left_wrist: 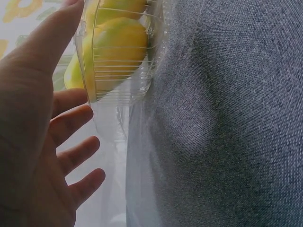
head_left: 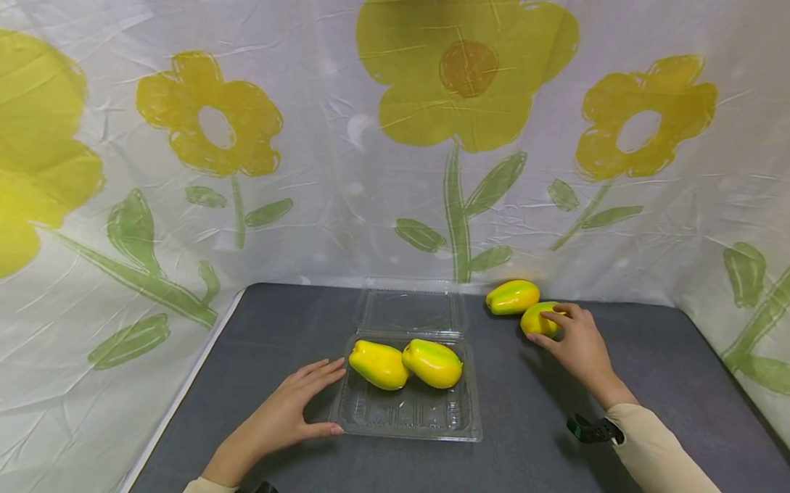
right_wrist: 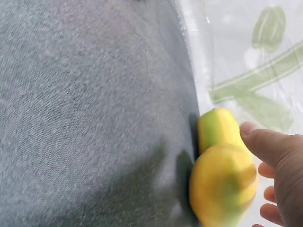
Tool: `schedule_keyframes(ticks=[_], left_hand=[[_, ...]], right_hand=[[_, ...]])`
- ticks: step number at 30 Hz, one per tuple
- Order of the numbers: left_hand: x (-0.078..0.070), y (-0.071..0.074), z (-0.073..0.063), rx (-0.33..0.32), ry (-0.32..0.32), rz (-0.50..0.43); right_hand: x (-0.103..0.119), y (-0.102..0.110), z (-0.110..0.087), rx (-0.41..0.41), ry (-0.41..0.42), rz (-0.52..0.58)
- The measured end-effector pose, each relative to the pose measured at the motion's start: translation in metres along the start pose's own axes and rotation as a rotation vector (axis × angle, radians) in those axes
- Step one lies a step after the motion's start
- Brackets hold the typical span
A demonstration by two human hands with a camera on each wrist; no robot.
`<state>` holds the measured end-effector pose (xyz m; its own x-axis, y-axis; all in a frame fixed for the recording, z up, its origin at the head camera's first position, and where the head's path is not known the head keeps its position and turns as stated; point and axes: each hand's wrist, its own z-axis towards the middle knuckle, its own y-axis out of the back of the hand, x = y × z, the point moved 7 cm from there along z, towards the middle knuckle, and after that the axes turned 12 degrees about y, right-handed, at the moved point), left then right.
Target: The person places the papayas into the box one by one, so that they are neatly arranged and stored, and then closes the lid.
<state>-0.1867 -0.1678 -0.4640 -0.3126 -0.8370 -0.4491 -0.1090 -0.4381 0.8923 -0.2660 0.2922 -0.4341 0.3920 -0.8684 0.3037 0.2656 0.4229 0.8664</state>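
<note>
A clear plastic clamshell box [head_left: 410, 419] lies with its lid [head_left: 411, 311] folded back. Inside its base sit two yellow-green papayas, the left one [head_left: 379, 365] and the right one [head_left: 433, 363], side by side. At the box's left side, the left hand [head_left: 278, 409] has its fingers and thumb spread, the fingertips and thumb at the rim. The right hand [head_left: 581, 347] reaches over a third papaya [right_wrist: 220, 187], thumb and fingers parted around it without a visible grip. Just behind that one is another papaya [head_left: 513, 298]. The far side of the third papaya is hidden by the fingers.
The box and fruit rest on a dark grey cloth-covered table [head_left: 531, 454]. A white curtain [head_left: 331, 201] printed with yellow flowers hangs along the back edge and both sides. A dark band [head_left: 594, 429] is on the right wrist.
</note>
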Motion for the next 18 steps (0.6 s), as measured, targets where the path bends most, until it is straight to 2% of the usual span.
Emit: schedule_keyframes(ticks=[7, 13, 18], left_hand=[[0.0013, -0.0001, 0.0005, -0.001, 0.006, 0.005], [0.0008, -0.0006, 0.0008, 0.005, 0.011, 0.002], [-0.0007, 0.0000, 0.0005, 0.001, 0.007, 0.001]], right_hand=[[-0.0028, 0.0002, -0.0011, -0.030, 0.026, 0.004], [-0.0045, -0.0069, 0.0019, 0.006, 0.052, 0.003], [-0.0081, -0.0079, -0.0034, -0.036, 0.066, 0.012]])
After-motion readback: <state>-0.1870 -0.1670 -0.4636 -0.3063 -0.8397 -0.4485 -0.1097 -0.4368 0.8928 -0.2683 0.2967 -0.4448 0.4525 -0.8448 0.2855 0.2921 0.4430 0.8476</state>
